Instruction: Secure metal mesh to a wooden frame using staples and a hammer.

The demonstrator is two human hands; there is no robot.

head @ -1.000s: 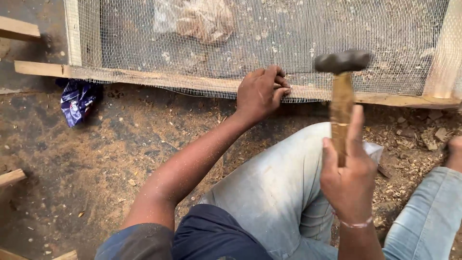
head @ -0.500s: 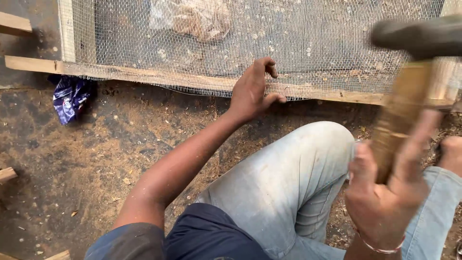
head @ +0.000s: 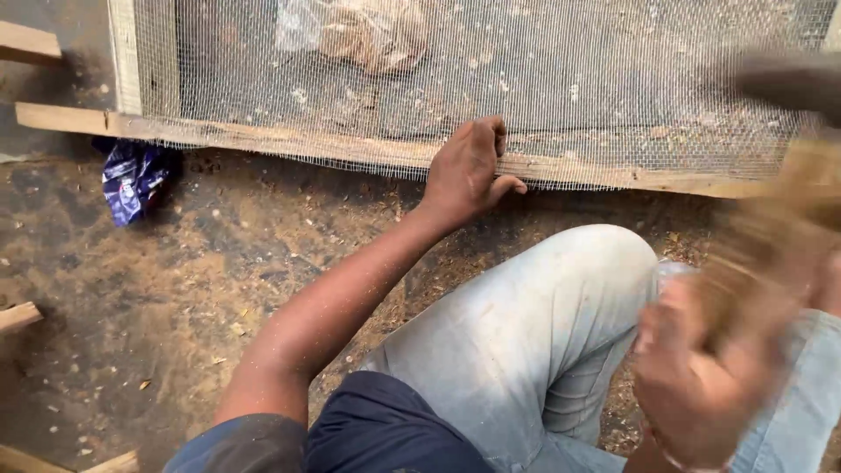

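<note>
Down at the far left, a crumpled blue wrapper (head: 131, 180) with pale markings is lying on the dirt floor (head: 175, 289), just beside the near edge of a wooden frame (head: 263, 140) and partly tucked under it. Scraps of pale timber are poking in at the left edge. Wire mesh (head: 569, 88) is stretching across the frame, and behind it, toward the far side, a clear crinkled bag (head: 363, 31) with brownish matter is showing through the netting.

Near the middle, the left hand (head: 469, 171) is pressing on the frame's near rail, fingers curled together over the mesh edge and thumb spread out along the rail toward the right. The forearm is running back toward the near left, over a knee in pale jeans.

At the near right, the right hand (head: 701, 381) is blurring heavily; it is wrapping closed around the wooden handle of a hammer (head: 771, 236), whose dark head is smearing at the far right, raised above the frame and apart from it.
</note>
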